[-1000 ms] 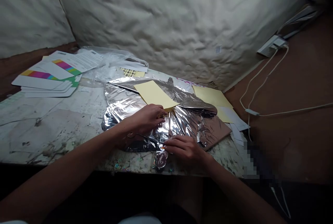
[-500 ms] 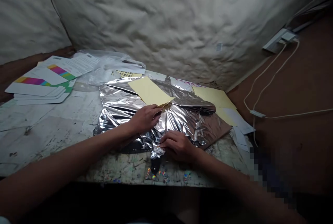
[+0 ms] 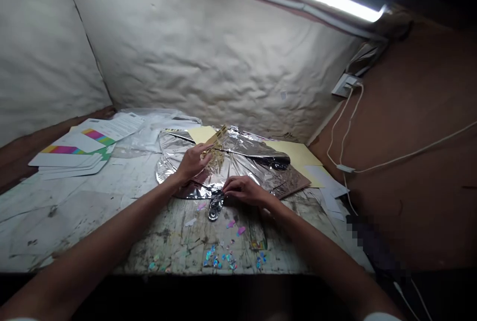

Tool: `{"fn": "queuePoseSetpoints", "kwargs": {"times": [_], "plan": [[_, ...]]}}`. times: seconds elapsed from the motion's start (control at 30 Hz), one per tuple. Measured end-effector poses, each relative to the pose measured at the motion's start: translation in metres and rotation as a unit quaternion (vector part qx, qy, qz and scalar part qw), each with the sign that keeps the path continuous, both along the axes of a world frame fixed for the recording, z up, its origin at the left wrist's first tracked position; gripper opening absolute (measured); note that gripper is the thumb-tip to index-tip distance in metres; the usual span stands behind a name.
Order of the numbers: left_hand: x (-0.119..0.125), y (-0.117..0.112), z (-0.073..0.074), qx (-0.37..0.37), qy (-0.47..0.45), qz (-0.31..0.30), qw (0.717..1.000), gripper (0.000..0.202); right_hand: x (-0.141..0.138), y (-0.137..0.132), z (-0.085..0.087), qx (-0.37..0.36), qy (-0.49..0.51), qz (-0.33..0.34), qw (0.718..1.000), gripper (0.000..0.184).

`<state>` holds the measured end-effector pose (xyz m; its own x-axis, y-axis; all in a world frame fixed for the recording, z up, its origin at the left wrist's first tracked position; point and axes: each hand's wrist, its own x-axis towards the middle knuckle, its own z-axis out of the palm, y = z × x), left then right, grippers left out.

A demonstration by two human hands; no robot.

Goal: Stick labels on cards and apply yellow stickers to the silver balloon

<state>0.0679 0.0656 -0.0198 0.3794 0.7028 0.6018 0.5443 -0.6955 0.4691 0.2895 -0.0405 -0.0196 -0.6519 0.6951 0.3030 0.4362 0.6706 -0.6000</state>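
Note:
A flat, uninflated silver foil balloon (image 3: 248, 167) lies creased on the worktable, its narrow neck (image 3: 215, 210) pointing toward me. My left hand (image 3: 192, 163) is closed on the near edge of a pale yellow backing sheet (image 3: 200, 134) over the balloon's left half. Part of that sheet curls up and shows a gold, patterned face. With fingers bent together, my right hand (image 3: 244, 190) pinches the foil at the base of the neck. Its fingertips hide whatever small piece may be there.
Colour-striped white cards (image 3: 70, 154) are stacked at the left, beside clear plastic bags (image 3: 149, 129). Yellow sheets (image 3: 294, 154) and white papers (image 3: 330, 184) lie right. Shiny confetti bits (image 3: 219, 259) dot the table's front edge. White cables (image 3: 345, 132) hang along the right wall.
My view has tipped upward, bringing a lamp into sight. The yellow sheet in my left hand has been tilted and curled, exposing its gold face. My right hand stays by the balloon's neck.

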Motion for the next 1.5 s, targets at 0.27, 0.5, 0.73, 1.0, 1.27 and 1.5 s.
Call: {"fn": "queuePoseSetpoints", "kwargs": {"times": [0.27, 0.5, 0.73, 1.0, 1.27, 1.5], "plan": [[-0.009, -0.008, -0.011, 0.003, -0.005, 0.053, 0.999, 0.042, -0.009, -0.010, -0.003, 0.069, -0.023, -0.026, 0.997, 0.020], [-0.007, -0.008, -0.007, -0.001, -0.002, 0.040, 0.999, 0.040, -0.012, 0.008, 0.000, -0.075, 0.051, -0.126, 0.988, 0.012], [-0.014, -0.017, 0.018, 0.104, -0.054, 0.190, 0.975, 0.078, 0.022, 0.130, 0.062, -0.266, -0.099, -0.171, 0.944, 0.025], [-0.019, -0.011, 0.008, 0.134, 0.013, 0.181, 0.974, 0.090, 0.016, 0.231, 0.086, -0.114, -0.178, -0.352, 0.912, 0.011], [-0.008, -0.008, -0.003, 0.138, 0.039, 0.177, 0.974, 0.085, -0.014, 0.253, 0.042, 0.021, -0.153, -0.434, 0.888, 0.027], [-0.012, -0.010, 0.002, 0.130, -0.057, 0.128, 0.982, 0.076, -0.007, 0.226, 0.011, 0.055, -0.111, -0.384, 0.915, 0.042]]}}
